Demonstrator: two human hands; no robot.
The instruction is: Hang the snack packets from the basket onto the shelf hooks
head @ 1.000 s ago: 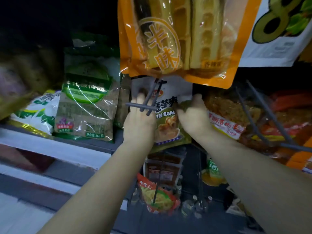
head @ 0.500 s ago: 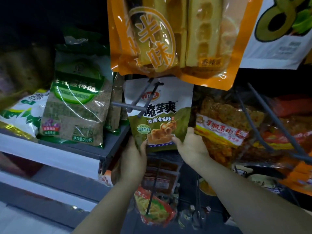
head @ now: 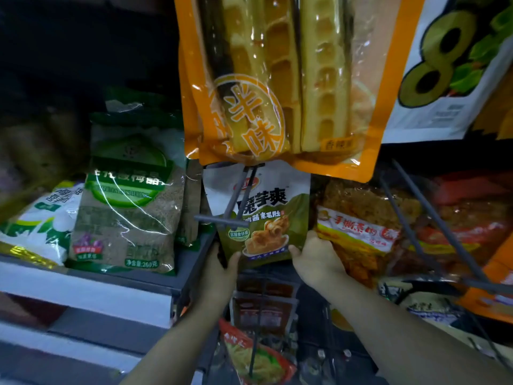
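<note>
Dim, soft, glare on plastic wrappers (head: 133, 195)

A small shop, at the snack shelves.

Sealed snack packets hang in rows from grey wire hooks (head: 236, 201): an orange packet (head: 277, 87) above, a green and white packet (head: 266, 212) under it. On a white-edged shelf (head: 91, 290) beside them stands a bag (head: 130, 207) printed "260" for its weight.

A white and olive-green packet (head: 261, 212) with black lettering hangs on a grey hook (head: 236, 201). Above it, an orange bag (head: 280, 87) shows yellow waffle-patterned sticks. Left, a green-banded bag (head: 127, 201) holds brown grains. Right, a clear bag (head: 361, 226) shows orange-brown shreds under a yellow and red label.
</note>
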